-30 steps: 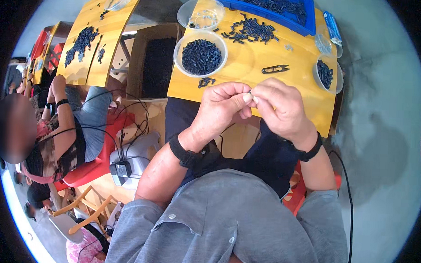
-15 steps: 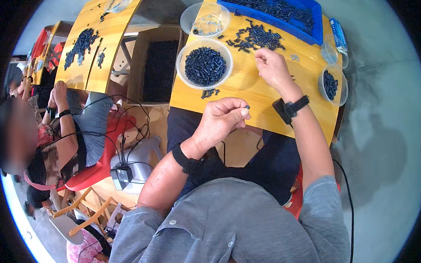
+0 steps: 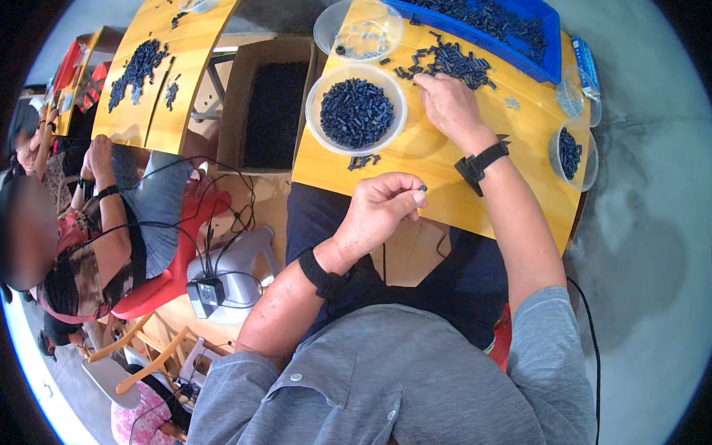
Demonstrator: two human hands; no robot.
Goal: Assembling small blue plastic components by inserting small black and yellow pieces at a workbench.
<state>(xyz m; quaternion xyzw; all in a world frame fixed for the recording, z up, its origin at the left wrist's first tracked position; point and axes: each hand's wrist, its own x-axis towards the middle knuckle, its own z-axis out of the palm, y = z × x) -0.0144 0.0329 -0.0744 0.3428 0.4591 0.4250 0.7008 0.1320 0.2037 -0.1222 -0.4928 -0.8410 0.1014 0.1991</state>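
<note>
My left hand [image 3: 376, 211] is closed in a pinch above the near edge of the yellow table [image 3: 498, 192]. Between its thumb and forefinger shows the end of a small dark piece [image 3: 423, 189]. Farther out, my right hand [image 3: 452, 108] has its fingers drawn together at the near side of a loose pile of short black cylindrical pieces [image 3: 462, 65]. Whatever its fingertips hold, if anything, is hidden. To the left of that hand stands a round clear plastic bowl [image 3: 400, 118] filled with similar black pieces [image 3: 356, 113].
Behind the full bowl, another clear bowl [image 3: 322, 25] holds small shiny parts. A blue tray [image 3: 551, 61] of black pieces sits at the far edge. Small tubs [image 3: 590, 164] line the right side. Left stand an open carton [image 3: 232, 124] and a seated person [image 3: 112, 237].
My right hand has moved left to the near side of the loose pile. My left hand keeps its pinch, and the view has shifted slightly.
</note>
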